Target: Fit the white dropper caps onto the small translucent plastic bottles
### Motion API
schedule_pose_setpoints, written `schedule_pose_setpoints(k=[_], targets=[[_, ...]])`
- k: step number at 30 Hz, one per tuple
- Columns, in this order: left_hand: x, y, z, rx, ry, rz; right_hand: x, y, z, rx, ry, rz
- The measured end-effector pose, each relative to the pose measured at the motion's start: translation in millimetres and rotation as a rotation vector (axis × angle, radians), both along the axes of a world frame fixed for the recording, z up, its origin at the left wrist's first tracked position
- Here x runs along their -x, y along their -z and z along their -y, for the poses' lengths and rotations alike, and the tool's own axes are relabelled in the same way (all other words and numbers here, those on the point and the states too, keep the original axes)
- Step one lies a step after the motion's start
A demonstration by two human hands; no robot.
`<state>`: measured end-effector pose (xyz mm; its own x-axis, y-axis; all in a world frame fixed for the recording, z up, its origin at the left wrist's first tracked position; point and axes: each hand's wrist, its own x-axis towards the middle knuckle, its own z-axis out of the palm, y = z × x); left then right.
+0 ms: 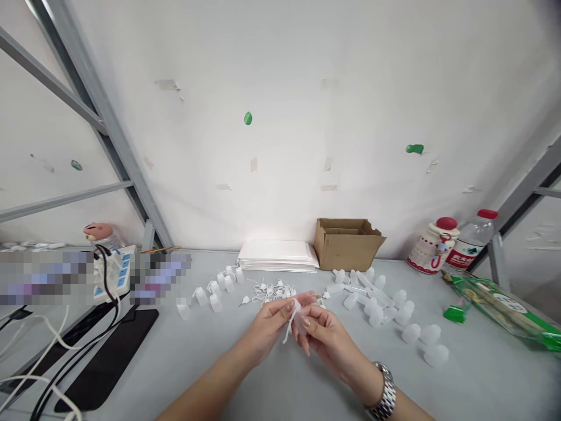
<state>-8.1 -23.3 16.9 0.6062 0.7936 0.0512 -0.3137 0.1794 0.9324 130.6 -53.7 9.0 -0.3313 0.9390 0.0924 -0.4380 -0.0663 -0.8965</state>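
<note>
Both hands meet above the grey table near the centre. My left hand (272, 320) pinches the top of a small translucent white piece (297, 318) with a white cord (289, 328) hanging from it. On the other side, my right hand (323, 332) has its fingers around the same piece, partly hiding it. Just beyond the hands lies a pile of white corded caps (274, 291). Several small white bottles with caps (214, 302) stand to the left. Many loose translucent pieces (376, 313) are spread to the right.
A stack of white envelopes (278, 257) and an open cardboard box (348, 250) sit by the wall. At right are a patterned bottle (427, 254), a water bottle (470, 248) and a green package (504, 307). A power strip (114, 278), cables and a black panel (109, 359) occupy the left.
</note>
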Motion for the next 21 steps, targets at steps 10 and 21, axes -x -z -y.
schedule_pose_setpoints(k=[10, 21], targets=[[4.9, -2.9, -6.1, -0.066, -0.135, 0.056, -1.6, 2.3, 0.1, -0.110, 0.371, 0.237], [-3.4, 2.2, -2.3, -0.064, -0.230, -0.077, -0.6, 21.1, 3.6, -0.498, 0.653, 0.708]])
